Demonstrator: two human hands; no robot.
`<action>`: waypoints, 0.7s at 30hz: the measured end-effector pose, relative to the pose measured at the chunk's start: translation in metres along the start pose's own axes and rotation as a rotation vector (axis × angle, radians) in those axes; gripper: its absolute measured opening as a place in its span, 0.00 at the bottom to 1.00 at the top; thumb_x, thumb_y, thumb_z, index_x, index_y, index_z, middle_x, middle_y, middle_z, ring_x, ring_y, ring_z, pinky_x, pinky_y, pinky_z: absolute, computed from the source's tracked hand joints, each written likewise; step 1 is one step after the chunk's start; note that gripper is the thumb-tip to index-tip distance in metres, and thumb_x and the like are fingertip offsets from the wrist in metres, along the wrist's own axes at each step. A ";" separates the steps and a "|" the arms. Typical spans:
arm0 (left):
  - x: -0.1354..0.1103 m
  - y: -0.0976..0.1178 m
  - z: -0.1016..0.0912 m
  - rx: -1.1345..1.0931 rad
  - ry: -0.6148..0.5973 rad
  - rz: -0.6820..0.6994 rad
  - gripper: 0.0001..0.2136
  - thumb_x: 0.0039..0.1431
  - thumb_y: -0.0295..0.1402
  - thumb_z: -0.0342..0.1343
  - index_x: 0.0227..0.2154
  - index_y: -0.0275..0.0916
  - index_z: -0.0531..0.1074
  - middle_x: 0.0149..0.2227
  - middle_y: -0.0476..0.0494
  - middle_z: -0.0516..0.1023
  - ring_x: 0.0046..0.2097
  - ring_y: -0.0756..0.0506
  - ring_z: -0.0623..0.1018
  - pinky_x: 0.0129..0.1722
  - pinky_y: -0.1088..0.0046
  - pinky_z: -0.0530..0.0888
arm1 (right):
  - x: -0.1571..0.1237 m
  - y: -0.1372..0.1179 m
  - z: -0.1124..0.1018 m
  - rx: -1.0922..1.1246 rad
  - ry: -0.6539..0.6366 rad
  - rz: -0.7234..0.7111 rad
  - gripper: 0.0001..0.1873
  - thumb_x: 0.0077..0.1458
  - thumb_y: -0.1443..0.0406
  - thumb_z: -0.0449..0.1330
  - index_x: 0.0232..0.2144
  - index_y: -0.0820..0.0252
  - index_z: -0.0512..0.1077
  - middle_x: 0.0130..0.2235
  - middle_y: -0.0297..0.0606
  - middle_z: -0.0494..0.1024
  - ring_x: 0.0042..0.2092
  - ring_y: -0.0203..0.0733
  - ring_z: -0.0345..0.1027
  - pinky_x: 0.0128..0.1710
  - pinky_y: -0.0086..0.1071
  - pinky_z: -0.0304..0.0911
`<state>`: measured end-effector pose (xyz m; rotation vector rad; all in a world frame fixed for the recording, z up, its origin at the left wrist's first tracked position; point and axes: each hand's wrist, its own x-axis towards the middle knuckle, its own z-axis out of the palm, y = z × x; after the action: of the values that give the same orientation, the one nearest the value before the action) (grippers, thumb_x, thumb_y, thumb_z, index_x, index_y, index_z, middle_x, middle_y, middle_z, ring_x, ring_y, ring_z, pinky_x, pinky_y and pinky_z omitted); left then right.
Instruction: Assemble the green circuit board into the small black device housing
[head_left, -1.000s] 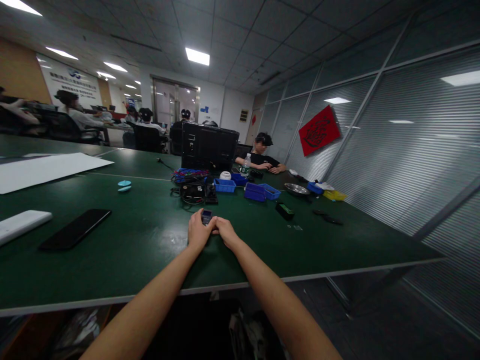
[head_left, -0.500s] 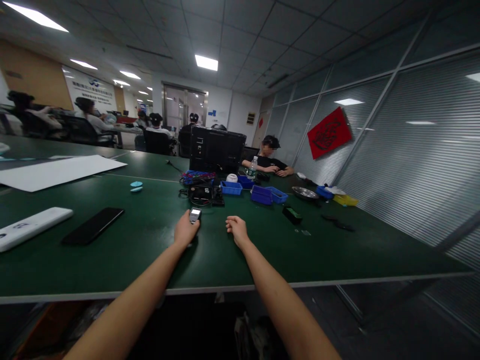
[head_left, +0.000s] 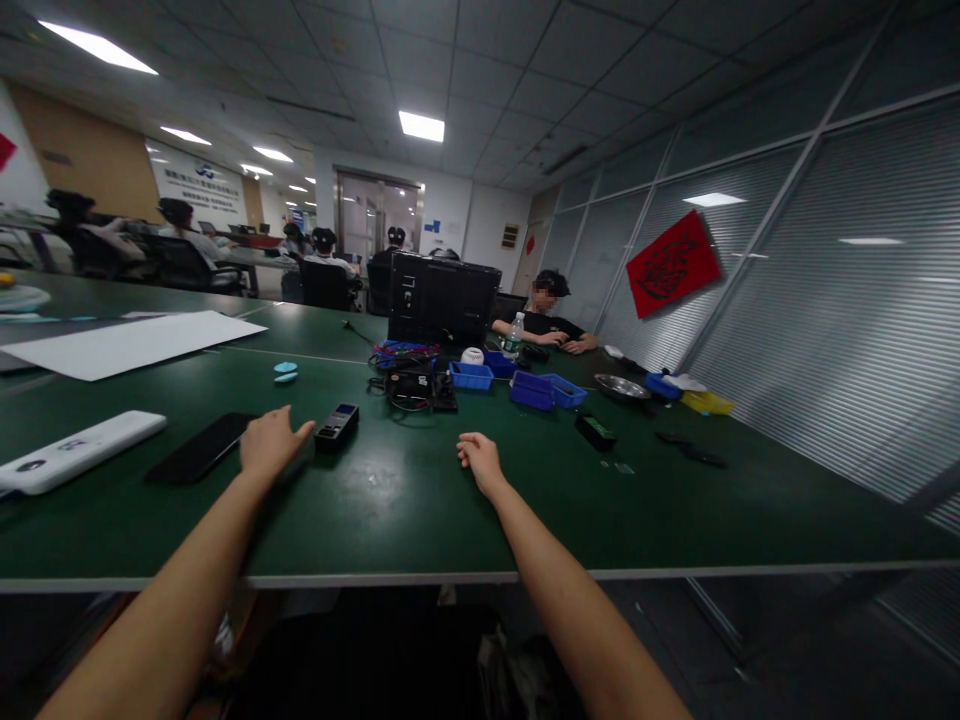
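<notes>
My left hand (head_left: pixel 274 442) is open over the right end of a black phone (head_left: pixel 196 450), its thumb stretched toward a small dark-grey handheld device (head_left: pixel 337 427) with a screen and buttons. A gap separates the thumb from that device, which lies by itself on the green table (head_left: pixel 390 520). I cannot tell whether the hand touches the phone, since it hides that end. My right hand (head_left: pixel 481 462) rests on the tabletop with its fingers loosely curled, and nothing shows in them.
A white power strip-like bar (head_left: pixel 82 450) lies left of the phone. Farther back are a light-blue round case (head_left: pixel 285 372), tangled cables (head_left: pixel 405 355), blue trays (head_left: pixel 532 390), a monitor (head_left: pixel 442 298) and a bottle (head_left: pixel 514 335). A person (head_left: pixel 551 315) sits across the table.
My left hand has let go of the handheld device and moved left to the phone. The device now lies farther left on the table. My right hand stays about where it was.
</notes>
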<state>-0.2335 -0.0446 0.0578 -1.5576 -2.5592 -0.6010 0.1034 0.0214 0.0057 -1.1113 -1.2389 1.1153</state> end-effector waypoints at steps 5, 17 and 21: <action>0.005 -0.056 -0.036 0.257 -0.240 -0.299 0.25 0.49 0.45 0.49 0.48 0.35 0.62 0.51 0.31 0.67 0.50 0.34 0.67 0.41 0.59 0.66 | -0.001 -0.002 0.002 -0.047 -0.005 0.011 0.10 0.38 0.71 0.53 0.29 0.65 0.68 0.22 0.32 0.70 0.19 0.29 0.59 0.15 0.22 0.53; 0.019 -0.062 -0.034 0.255 -0.311 -0.391 0.25 0.50 0.48 0.45 0.47 0.36 0.61 0.52 0.31 0.65 0.50 0.35 0.66 0.41 0.61 0.64 | -0.005 -0.006 0.002 -0.097 -0.019 0.004 0.10 0.39 0.70 0.55 0.29 0.65 0.69 0.18 0.29 0.67 0.18 0.29 0.58 0.15 0.22 0.53; 0.018 -0.058 -0.038 0.245 -0.300 -0.394 0.26 0.49 0.48 0.46 0.47 0.36 0.61 0.53 0.31 0.64 0.50 0.35 0.65 0.43 0.59 0.63 | -0.006 -0.008 0.002 -0.104 -0.023 0.005 0.10 0.39 0.70 0.54 0.29 0.65 0.69 0.18 0.29 0.67 0.18 0.29 0.58 0.15 0.22 0.53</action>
<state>-0.2976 -0.0673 0.0810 -1.1463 -3.0514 -0.0681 0.1011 0.0150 0.0130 -1.1823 -1.3256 1.0805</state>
